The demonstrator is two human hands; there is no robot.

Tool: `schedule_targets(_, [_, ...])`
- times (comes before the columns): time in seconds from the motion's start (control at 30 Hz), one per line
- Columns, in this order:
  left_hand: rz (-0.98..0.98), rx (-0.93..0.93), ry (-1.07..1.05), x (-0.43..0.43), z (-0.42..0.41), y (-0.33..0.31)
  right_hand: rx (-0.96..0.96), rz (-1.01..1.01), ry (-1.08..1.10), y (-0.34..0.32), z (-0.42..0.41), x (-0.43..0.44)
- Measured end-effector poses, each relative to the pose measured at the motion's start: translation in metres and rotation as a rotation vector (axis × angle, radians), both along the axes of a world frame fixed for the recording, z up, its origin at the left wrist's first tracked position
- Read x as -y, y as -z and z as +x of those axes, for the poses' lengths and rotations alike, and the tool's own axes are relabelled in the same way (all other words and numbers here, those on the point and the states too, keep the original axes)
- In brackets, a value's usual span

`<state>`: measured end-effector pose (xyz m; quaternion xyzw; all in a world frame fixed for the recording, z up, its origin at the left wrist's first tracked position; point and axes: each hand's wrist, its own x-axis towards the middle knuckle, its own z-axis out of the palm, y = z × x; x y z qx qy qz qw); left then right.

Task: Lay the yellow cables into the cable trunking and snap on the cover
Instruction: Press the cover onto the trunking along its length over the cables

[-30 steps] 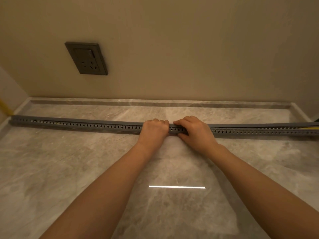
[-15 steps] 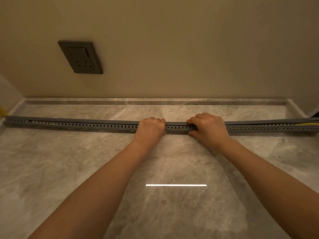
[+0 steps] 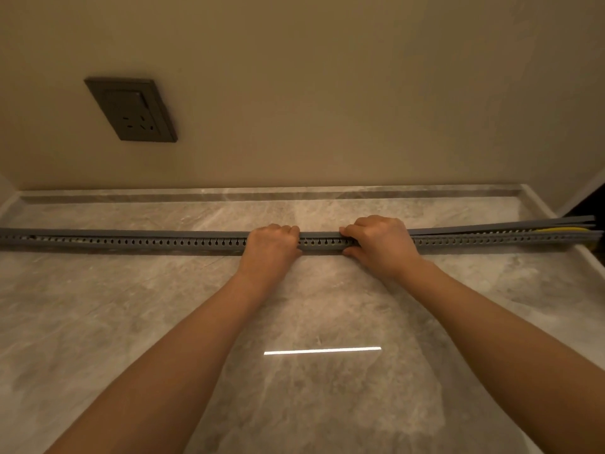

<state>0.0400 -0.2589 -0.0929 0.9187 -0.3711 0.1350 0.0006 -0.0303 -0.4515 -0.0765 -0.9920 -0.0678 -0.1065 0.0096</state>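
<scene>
The grey cover lies along the slotted trunking across the stone floor, seated left, lifted at the right over the yellow cables. It looks light and springy. My left hand and right hand curl closed over it mid-length. Open floor near me; wall just beyond.

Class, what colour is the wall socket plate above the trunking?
Dark grey, matte: the socket plate shows clearly at upper left in the head view.

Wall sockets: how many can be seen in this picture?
1. The wall socket is on the beige wall, upper left, above the trunking. Others may lie outside view.
</scene>
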Motion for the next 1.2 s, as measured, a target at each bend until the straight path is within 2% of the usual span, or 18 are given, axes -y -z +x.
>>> schedule_targets(0.3, [0.075, 0.028, -0.032, 0.009, -0.004, -0.008, 0.090, 0.052, 0.048, -0.003, -0.007, -0.011])
schedule_targets(0.5, [0.033, 0.006, 0.108, 0.027, -0.007, -0.004, 0.099, 0.074, 0.114, -0.002, -0.010, -0.020])
schedule_targets(0.67, [0.091, 0.154, 0.185, 0.038, -0.011, -0.004, 0.094, 0.111, 0.176, 0.001, -0.010, -0.026])
schedule_targets(0.77, [0.050, 0.203, 0.232, 0.037, -0.005, 0.002, 0.121, 0.140, 0.205, 0.004, -0.011, -0.028])
schedule_targets(0.97, [0.049, 0.101, 0.219, 0.037, -0.001, 0.003, 0.129, 0.178, 0.221, 0.005, -0.012, -0.028])
schedule_targets(1.03, [0.043, 0.017, 0.219, 0.039, 0.001, 0.005, 0.106, 0.182, 0.189, 0.005, -0.011, -0.025])
schedule_targets(1.2, [0.031, -0.028, 0.170, 0.039, -0.003, -0.001, 0.056, 0.139, 0.060, 0.008, -0.009, -0.005])
